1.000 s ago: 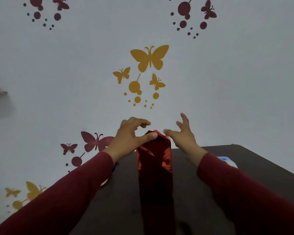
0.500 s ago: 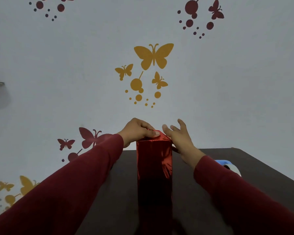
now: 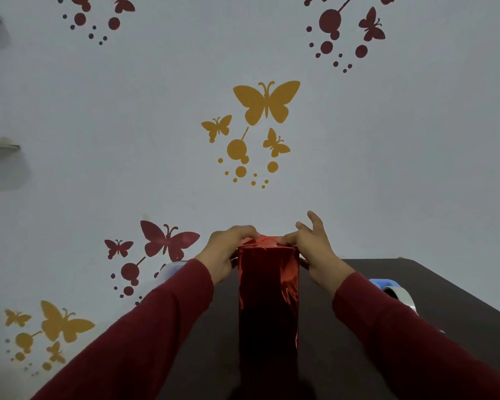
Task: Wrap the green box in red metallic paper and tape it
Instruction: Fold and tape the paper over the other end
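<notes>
Red metallic paper [image 3: 267,295] covers the tall box, which stands upright on the dark table [image 3: 416,287] between two dark red sleeves [image 3: 145,336]. At its top the left hand [image 3: 227,252] curls its fingers over the folded paper end and presses it down; the right hand [image 3: 312,249] pinches the opposite edge with thumb and forefinger, its other fingers raised. Right of the box, partly behind the right sleeve, lies a tape roll [image 3: 399,295] with a blue piece. Beyond, butterfly decals [image 3: 267,102] dot the pale wall
</notes>
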